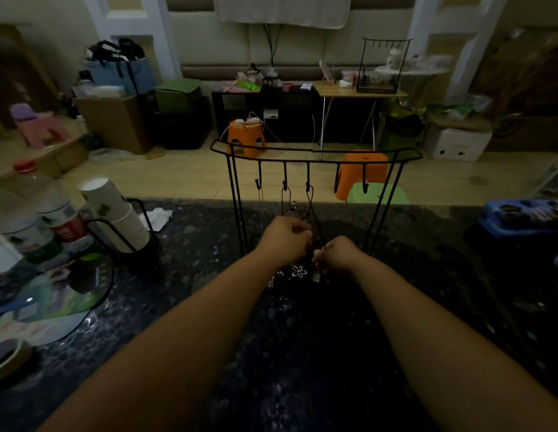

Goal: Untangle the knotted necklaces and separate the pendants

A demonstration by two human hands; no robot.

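A black wire jewellery stand (315,152) stands on the dark speckled table, with thin dark necklace cords (309,199) hanging from its middle hooks. Below the hooks my left hand (283,238) pinches the cords with curled fingers. Just to its right and slightly lower, my right hand (337,255) pinches the same tangle. A silver flower pendant (298,270) dangles between the hands, a small dark pendant (316,277) hangs under my right hand, and another silvery piece (273,280) lies lower left. The knot itself is hidden by my fingers.
At the left stand a stack of paper cups (115,213) in a wire holder, plastic bottles (43,210), a round fan (53,300) and a tape roll (6,357). A blue tray (521,218) sits at the right edge. Stools and boxes are on the floor beyond.
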